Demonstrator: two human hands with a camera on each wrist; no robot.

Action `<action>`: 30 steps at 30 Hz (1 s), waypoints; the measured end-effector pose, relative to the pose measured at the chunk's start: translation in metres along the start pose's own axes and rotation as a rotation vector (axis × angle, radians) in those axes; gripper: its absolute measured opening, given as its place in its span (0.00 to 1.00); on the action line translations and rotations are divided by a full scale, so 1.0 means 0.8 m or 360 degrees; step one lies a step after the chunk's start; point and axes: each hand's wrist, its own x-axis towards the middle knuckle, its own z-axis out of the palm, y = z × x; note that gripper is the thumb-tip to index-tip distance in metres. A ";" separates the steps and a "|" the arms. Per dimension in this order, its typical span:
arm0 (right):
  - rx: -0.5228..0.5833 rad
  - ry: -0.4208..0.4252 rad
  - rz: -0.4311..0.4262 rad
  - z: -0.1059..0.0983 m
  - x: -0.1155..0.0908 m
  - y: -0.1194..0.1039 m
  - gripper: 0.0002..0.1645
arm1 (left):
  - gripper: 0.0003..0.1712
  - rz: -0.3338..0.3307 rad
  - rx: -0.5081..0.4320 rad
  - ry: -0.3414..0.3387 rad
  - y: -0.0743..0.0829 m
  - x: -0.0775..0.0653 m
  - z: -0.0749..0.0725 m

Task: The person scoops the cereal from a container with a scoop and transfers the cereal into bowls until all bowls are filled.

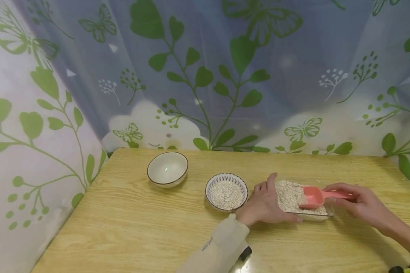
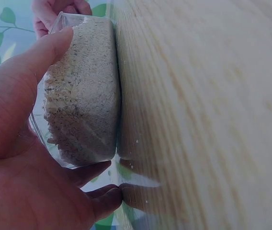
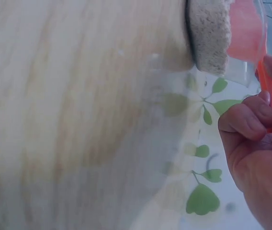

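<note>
In the head view a clear rectangular container [image 1: 311, 217] of rolled oats [image 1: 288, 195] stands on the table at the right. My left hand [image 1: 264, 201] holds its left end, with the thumb along the near side; the left wrist view shows the thumb [image 2: 54, 45] against the wall and the other fingers around the end. A pink scoop [image 1: 312, 197] lies tilted in the oats, its bowl partly sunk in them. Its handle [image 3: 270, 93] is gripped by my right hand [image 1: 362, 203] beyond the container's right end.
Just left of my left hand, a patterned bowl [image 1: 208, 201] holds oats. Farther back to the left stands a white bowl [image 1: 167, 168] with a dark rim and nothing visible in it. Behind the wooden table [image 1: 133, 227] hangs a leaf-printed curtain [image 1: 198, 94].
</note>
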 end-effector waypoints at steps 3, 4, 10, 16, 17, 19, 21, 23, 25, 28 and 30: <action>-0.0062 0.0041 0.0060 -0.007 -0.002 -0.002 0.17 | 0.76 0.0008 0.0004 0.0002 0.001 0.000 0.000; -0.0085 0.0055 0.0078 -0.009 -0.003 -0.003 0.16 | 0.76 0.0011 0.0000 0.0001 0.001 0.000 0.000; -0.0051 0.0079 0.0153 -0.018 -0.004 -0.007 0.16 | 0.77 0.0017 -0.0009 0.0000 0.000 0.000 -0.001; 0.0147 0.0062 0.0206 -0.017 -0.009 -0.003 0.14 | 0.79 0.0023 0.0045 0.0003 0.002 -0.002 -0.002; 0.0171 0.0068 0.0204 -0.016 -0.010 -0.002 0.14 | 0.79 0.0035 0.0064 0.0012 0.002 -0.003 -0.004; 0.0227 0.0075 0.0184 -0.015 -0.011 0.000 0.14 | 0.78 0.0070 0.0084 0.0048 0.004 -0.005 -0.008; 0.0278 0.0081 0.0151 -0.014 -0.013 0.003 0.15 | 0.77 0.0142 0.0065 0.0096 0.005 -0.008 -0.014; 0.0363 0.0079 0.0103 -0.013 -0.013 0.006 0.17 | 0.73 0.0239 0.0008 0.0140 0.005 -0.014 -0.024; 0.0523 0.0065 0.0042 -0.012 -0.013 0.008 0.20 | 0.69 0.0330 -0.0071 0.0168 0.003 -0.020 -0.036; 0.0783 0.0031 -0.0022 -0.009 -0.012 0.010 0.24 | 0.64 0.0415 -0.0112 0.0210 -0.006 -0.031 -0.055; 0.0908 0.0018 -0.0051 -0.008 -0.010 0.010 0.25 | 0.61 0.0430 -0.0117 0.0245 -0.015 -0.036 -0.066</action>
